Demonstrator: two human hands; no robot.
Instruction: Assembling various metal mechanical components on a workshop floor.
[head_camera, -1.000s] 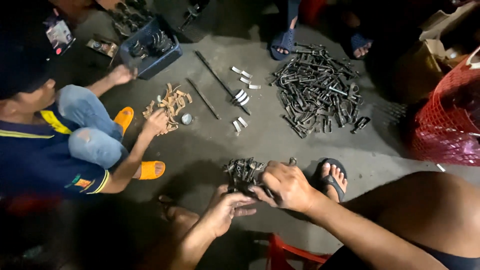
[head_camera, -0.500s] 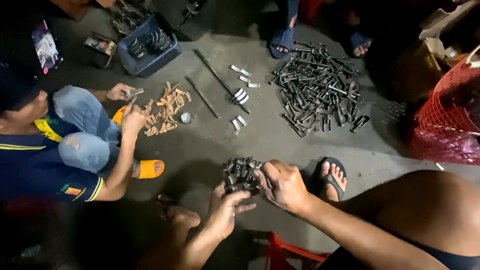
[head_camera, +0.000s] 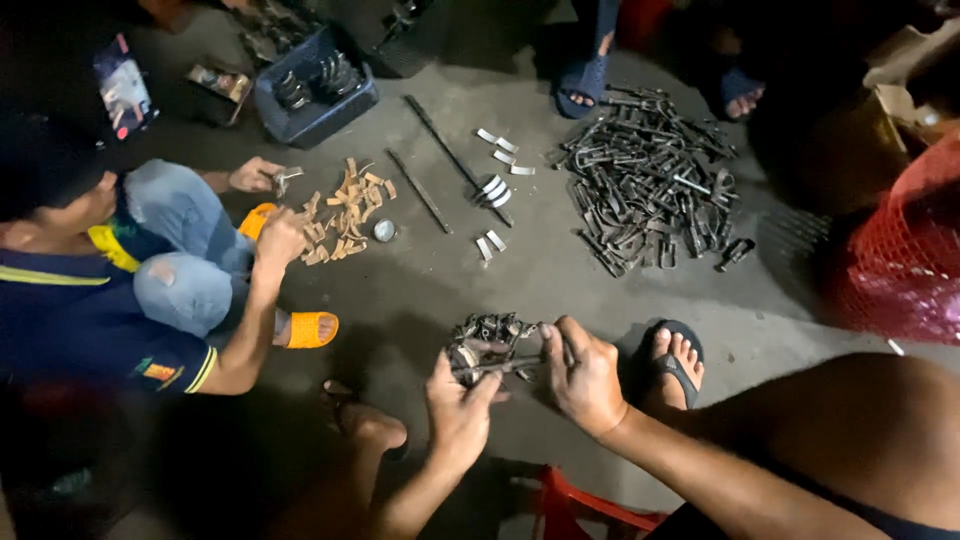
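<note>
Low in the middle of the frame I had my left hand (head_camera: 462, 405) and right hand (head_camera: 585, 375) curled around a slim metal part (head_camera: 497, 367), each pinching one end, just over a small heap of dark metal pieces (head_camera: 487, 332) on the concrete floor (head_camera: 420, 290). At left a co-worker's hand (head_camera: 281, 237) rested by tan scraps (head_camera: 345, 208) (the big pile of metal rods (head_camera: 645, 180) lay upper right).

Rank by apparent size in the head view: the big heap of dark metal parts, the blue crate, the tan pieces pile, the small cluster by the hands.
1. Heap of dark metal parts
2. Blue crate
3. Tan pieces pile and small cluster: alike; the cluster sits nearer the camera, so unranked.
</note>
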